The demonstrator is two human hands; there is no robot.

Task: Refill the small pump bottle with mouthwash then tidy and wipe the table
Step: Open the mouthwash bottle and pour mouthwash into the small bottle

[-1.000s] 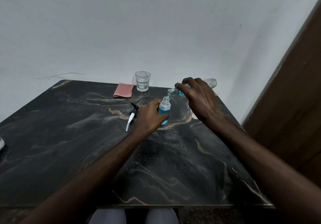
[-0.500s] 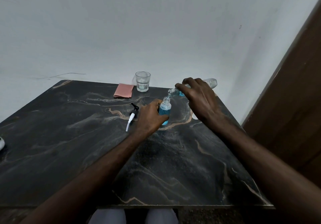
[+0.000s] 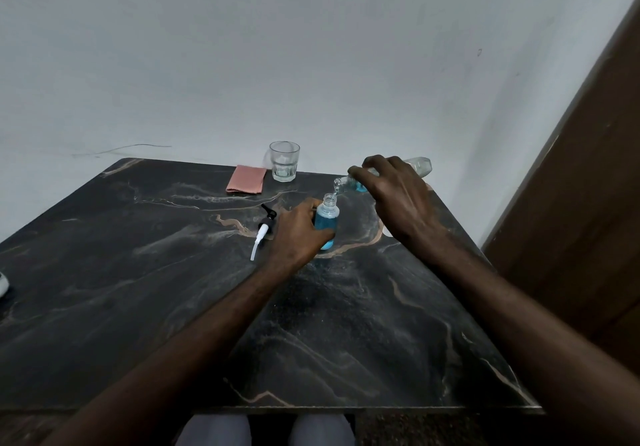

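A small clear bottle (image 3: 327, 221), mostly full of blue liquid and with its neck open, stands upright on the dark marble table (image 3: 138, 289). My left hand (image 3: 298, 234) grips its left side. My right hand (image 3: 398, 199) holds a larger clear mouthwash bottle (image 3: 419, 165) tipped on its side, with its mouth just above the small bottle's neck. A little blue liquid shows near the larger bottle's neck. The black-and-white pump head (image 3: 264, 229) lies on the table left of my left hand.
A folded pink cloth (image 3: 246, 179) and a clear drinking glass (image 3: 284, 161) sit at the table's far edge by the white wall. A brown wooden panel (image 3: 571, 203) stands to the right. A pale object (image 3: 2, 283) shows at the left edge.
The larger bottle's mouth has lifted slightly above the small bottle's neck. Both hands have stayed in nearly the same place.
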